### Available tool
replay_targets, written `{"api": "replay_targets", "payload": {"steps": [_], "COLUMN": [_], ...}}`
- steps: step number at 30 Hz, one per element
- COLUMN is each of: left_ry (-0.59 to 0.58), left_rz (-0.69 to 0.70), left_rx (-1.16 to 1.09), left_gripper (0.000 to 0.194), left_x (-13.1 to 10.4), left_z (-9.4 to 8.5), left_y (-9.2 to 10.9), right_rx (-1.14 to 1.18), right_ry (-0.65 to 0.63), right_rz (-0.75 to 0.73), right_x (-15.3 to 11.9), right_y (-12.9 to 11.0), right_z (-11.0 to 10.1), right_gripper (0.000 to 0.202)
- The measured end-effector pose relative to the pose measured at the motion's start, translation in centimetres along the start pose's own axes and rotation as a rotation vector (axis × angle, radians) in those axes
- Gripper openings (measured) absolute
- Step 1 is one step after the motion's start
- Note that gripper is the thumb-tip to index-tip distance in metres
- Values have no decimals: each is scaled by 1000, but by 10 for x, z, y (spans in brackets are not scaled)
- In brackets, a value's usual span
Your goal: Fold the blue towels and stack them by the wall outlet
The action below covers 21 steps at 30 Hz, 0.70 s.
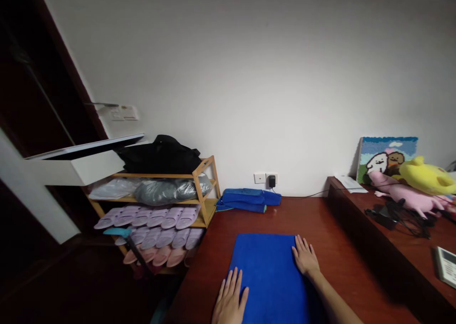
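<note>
A blue cloth [269,276] lies spread flat on the reddish-brown wooden table [199,271], its near end running out of view at the bottom. My left hand [230,301] rests on its left edge, fingers stretched out and pointing away from me. On the far right edge of the cloth lies my right hand [305,255], also flat with fingers extended. Neither hand grips anything. Several more blue cloths [245,199], folded and stacked, sit at the back of the table against the wall.
Left of the table stands a wooden rack [201,195] with rows of slippers [164,217] and a black bag [162,155] on top. A raised ledge [374,248] on the right bears plush toys [423,176] and dark cables [409,222]. A black plug [272,180] sits in the wall socket.
</note>
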<state>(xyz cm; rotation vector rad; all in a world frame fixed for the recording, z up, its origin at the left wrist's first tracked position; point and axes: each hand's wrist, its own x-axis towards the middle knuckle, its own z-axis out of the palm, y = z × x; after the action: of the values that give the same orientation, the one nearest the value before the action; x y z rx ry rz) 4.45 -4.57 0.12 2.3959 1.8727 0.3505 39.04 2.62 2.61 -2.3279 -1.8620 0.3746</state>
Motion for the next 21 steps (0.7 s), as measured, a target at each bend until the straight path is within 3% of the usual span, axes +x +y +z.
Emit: {"api": "replay_targets", "payload": {"steps": [4,9,12,14,17,19,21], "left_ry": [-28,-77,-15,57,81,42,-10], "left_rz": [-31,-54,-47,16,254,411,470], "left_rx": [-1,14,22,-7,-92,-133,-177], "left_gripper": [64,62,64,64,60,59,59], "left_x": [3,6,18,36,75,103,127], "left_z": [4,5,-3,-11,-17,-12,1], "left_y": [-1,-5,7,30,86,127,160], "right_rx": [-13,-24,-1,17,27,17,-9], "right_ry": [63,59,63,65,65,54,38], "right_rz": [-10,-17,-23,-28,-34,-37,-55], "right_x": [2,5,7,8,7,6,6], "right_y": [6,3,5,6,8,9,10], "right_z": [11,10,11,13,13,11,10], "right_gripper": [71,69,69,70,69,68,67]}}
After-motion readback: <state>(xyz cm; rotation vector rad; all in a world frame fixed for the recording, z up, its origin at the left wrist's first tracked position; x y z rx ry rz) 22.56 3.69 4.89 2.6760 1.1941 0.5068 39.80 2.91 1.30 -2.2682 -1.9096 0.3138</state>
